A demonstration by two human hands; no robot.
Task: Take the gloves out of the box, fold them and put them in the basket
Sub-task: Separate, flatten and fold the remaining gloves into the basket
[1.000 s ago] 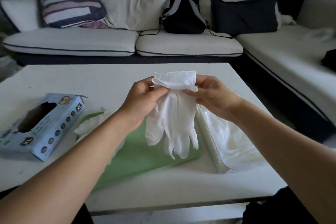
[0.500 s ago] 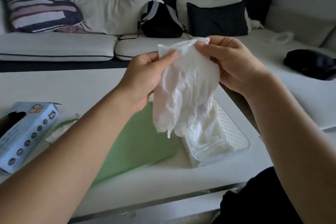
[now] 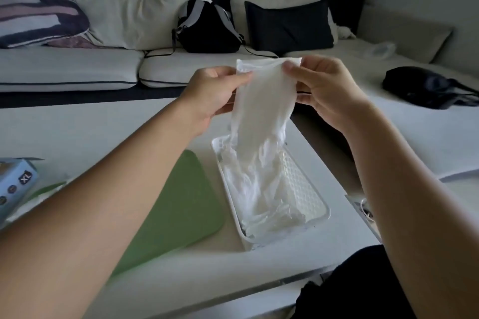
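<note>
I hold a white glove up by its cuff over the table. My left hand pinches the cuff's left corner and my right hand pinches the right corner. The glove hangs down, and its fingers reach into the white basket, which holds several other white gloves. The blue glove box, marked XL, lies at the left edge, partly cut off. A loose white glove peeks out next to it.
A green mat lies on the white table, left of the basket. Behind is a sofa with cushions and a black backpack. A dark item lies on the right sofa section.
The view has turned right, so the box slid to the left edge. Both hands carried the glove right, over the basket, and its fingers now hang down into it.
</note>
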